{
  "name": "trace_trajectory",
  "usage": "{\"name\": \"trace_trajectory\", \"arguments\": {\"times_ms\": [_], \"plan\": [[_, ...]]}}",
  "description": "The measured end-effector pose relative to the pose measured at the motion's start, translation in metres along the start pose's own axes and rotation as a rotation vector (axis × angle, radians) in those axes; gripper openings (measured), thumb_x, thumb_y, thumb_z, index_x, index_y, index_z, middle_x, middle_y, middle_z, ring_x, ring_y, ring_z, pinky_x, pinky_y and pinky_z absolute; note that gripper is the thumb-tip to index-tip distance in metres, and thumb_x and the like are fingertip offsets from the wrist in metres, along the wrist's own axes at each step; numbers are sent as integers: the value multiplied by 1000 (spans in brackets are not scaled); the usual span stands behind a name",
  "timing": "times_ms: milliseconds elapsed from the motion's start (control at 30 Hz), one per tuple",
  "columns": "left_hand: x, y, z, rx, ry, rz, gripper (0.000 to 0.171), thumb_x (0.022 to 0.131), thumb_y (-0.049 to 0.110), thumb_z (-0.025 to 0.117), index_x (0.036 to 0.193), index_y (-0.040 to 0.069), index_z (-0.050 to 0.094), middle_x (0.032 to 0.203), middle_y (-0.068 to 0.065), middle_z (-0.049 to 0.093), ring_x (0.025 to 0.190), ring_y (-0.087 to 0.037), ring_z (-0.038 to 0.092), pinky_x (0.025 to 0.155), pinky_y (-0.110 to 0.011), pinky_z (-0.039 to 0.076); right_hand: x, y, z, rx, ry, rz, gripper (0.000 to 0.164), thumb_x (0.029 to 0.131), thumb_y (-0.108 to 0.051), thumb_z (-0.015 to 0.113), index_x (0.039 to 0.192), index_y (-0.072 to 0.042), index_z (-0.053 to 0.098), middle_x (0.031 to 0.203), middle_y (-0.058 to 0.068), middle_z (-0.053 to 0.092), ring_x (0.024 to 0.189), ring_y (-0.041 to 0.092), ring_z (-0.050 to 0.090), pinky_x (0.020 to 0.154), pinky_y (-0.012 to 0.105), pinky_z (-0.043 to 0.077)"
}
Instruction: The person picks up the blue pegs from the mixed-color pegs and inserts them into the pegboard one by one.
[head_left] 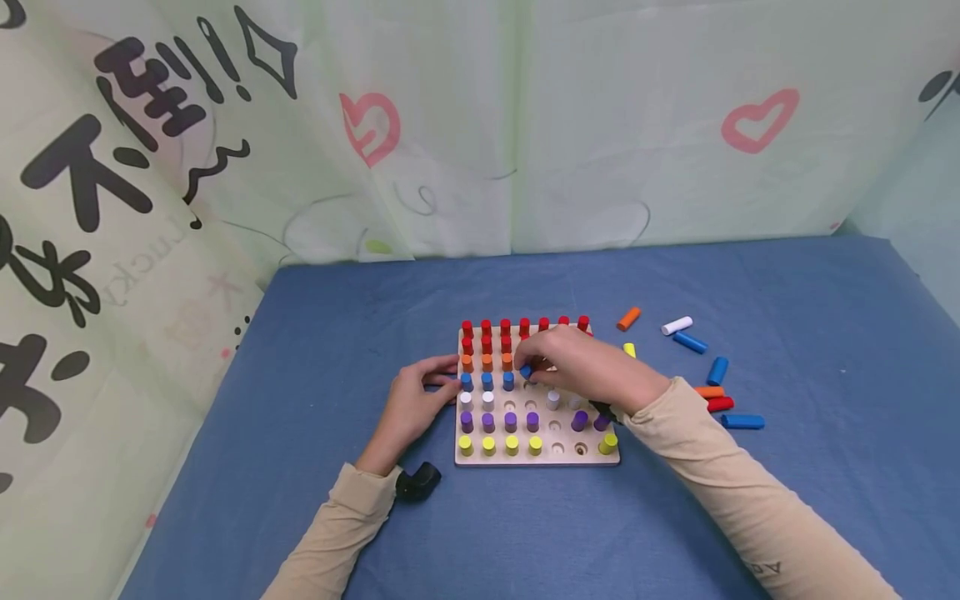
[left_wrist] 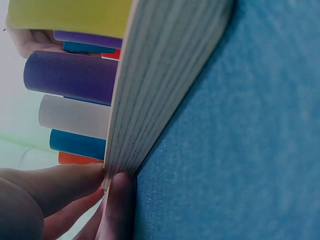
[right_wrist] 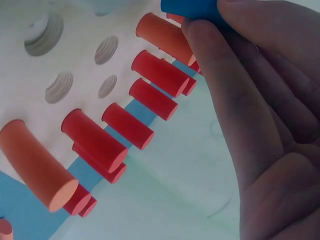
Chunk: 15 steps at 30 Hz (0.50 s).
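A wooden pegboard (head_left: pixel 537 460) holds rows of coloured pegs: red at the back, then orange, blue, white, purple and yellow towards the front. My right hand (head_left: pixel 577 362) pinches a blue peg (head_left: pixel 526 372) between thumb and fingers over the blue row, right of a standing blue peg (head_left: pixel 508 381). The same held peg (right_wrist: pixel 197 11) shows partly at the top of the right wrist view; its lower end is cut off there. At the board's left edge, my left hand (head_left: pixel 412 404) touches the side with thumb and fingers, close to the wooden edge (left_wrist: pixel 150 100) in the left wrist view.
Loose pegs lie right of the board: an orange peg (head_left: pixel 629 318), a white peg (head_left: pixel 677 326), several blue ones such as this blue peg (head_left: pixel 743 422), and a red peg (head_left: pixel 720 404). The right forearm crosses above the board's right side. A printed curtain (head_left: pixel 600 167) hangs behind the blue cloth (head_left: pixel 345 333).
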<state>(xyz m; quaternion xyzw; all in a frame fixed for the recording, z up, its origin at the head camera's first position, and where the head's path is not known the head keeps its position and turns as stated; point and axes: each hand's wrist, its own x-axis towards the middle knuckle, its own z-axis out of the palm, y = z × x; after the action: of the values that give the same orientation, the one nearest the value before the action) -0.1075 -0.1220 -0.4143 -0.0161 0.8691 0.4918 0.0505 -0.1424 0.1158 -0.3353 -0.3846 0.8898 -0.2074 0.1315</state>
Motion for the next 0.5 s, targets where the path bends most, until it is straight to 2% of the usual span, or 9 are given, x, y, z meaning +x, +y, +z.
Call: {"name": "trace_trajectory", "arguments": {"times_ms": [500], "plan": [[0,-1,0,-8,0,11,39,92,12,71,131,10,65,116,-6,70,95,-16,67,82,-32,59,5,0,6,-2,-37,-17,15,86,-7,77,100,-9,73,93,0,71,81,9,63,78,28,57]]}}
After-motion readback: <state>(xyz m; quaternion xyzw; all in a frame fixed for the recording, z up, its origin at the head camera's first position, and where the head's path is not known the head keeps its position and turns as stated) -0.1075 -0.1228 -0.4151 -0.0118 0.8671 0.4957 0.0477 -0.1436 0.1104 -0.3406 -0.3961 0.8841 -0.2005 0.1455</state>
